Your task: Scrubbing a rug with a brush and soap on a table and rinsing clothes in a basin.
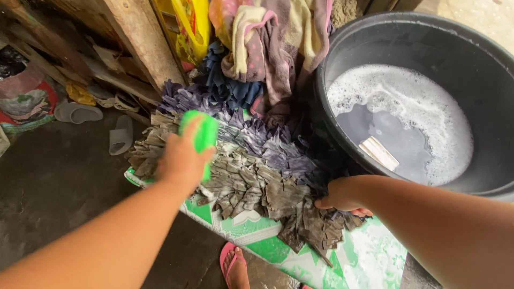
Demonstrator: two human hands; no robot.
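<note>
Two bare forearms enter from the bottom edge, nearest the lens. Left hand (182,158) wrapped around a bright green scrub brush (202,135), grip pressed tight on it, brush down on a shaggy rag rug (251,171) made of grey and purple fabric strips. Right hand (340,195) on the rug's near right edge, fingers curled under and pinching the strips; fingertips mostly hidden.

Rug lies spread over a green-and-white board (257,235), wet, suds on the right end. Board rests on the dark wet floor (59,182).

Foot in a pink flip-flop (234,266) at bottom centre, just beside the board's near edge.

Large black basin (332,80) on the right, touching the rug's far right side, holds soapy water with foam; a pale rectangular block (379,153) floats in it, cannot tell what it is.

Behind the rug: heap of laundry (273,43), pink, cream and navy pieces, leaning on a wooden post (144,37). Yellow bag (193,24) beside the post.

Left side: two grey slippers (101,124) on the floor, well apart from the rug; red-rimmed clutter in the far left corner.
</note>
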